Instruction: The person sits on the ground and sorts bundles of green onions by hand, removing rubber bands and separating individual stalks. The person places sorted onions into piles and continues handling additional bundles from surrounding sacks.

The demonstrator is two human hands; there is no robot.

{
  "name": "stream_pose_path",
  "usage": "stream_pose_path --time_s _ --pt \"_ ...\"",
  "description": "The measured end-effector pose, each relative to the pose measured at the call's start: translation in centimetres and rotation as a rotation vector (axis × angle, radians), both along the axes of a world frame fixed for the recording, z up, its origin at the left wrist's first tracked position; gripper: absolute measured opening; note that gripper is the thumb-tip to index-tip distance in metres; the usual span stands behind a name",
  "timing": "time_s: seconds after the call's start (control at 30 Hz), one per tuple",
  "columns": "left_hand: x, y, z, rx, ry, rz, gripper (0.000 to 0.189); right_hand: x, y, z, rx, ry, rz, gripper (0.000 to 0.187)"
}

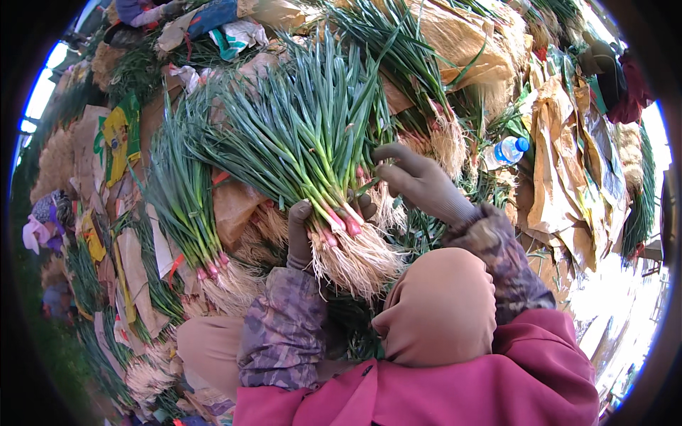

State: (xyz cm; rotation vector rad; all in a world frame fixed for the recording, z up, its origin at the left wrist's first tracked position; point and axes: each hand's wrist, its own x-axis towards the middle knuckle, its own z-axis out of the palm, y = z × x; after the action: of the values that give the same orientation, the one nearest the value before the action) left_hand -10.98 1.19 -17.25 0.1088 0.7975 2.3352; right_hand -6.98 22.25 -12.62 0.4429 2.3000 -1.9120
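A large bunch of green onions with pink bulbs and long pale roots lies in my gloved left hand, whose fingers wrap beneath it, just above the roots; fingertips show on the bunch's far side. My gloved right hand is raised at the bunch's right edge, fingers curled, near a green leaf beside the bulbs. Whether that leaf is pinched between its fingers cannot be told. Another bunch of green onions rests to the left, roots toward me. A further bunch lies beyond, at the upper right.
A plastic bottle with a blue cap lies at the right, beside crumpled brown paper. Brown paper lies between bunches. A yellow and green bag is at the left. Other people are partly visible at the edges, one at the upper left.
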Motion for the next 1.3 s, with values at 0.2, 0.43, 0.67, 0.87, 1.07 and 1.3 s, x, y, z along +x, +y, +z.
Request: stream_pose_path --time_s 0.2,0.43,0.67,0.87,1.07,1.3 --pt "-0.3 -0.3 0.7 -0.038 0.106 -0.081 0.069 -1.4 -0.8 -4.0 0.638 0.313 0.249 0.018" --pt "0.5 0.0 0.8 0.207 -0.171 -0.086 0.069 -2.5 -1.6 -6.0 -0.712 -0.269 0.074 0.041" --pt "-0.1 -0.4 0.2 0.059 -0.064 -0.051 0.066 1.4 -2.8 -5.9 -0.799 -0.025 -0.088 0.025" --pt "-0.2 -0.4 0.1 0.104 0.063 -0.060 0.064 7.5 5.0 -5.5 -0.084 -0.230 -0.328 0.036" --pt "0.4 0.4 0.7 0.098 -0.066 -0.003 0.055 2.7 2.1 -7.9 0.390 -0.179 -0.210 0.041" --pt "0.2 0.2 0.7 0.160 -0.025 -0.057 0.052 0.3 3.4 -7.4 -0.399 -0.090 -0.420 0.031"
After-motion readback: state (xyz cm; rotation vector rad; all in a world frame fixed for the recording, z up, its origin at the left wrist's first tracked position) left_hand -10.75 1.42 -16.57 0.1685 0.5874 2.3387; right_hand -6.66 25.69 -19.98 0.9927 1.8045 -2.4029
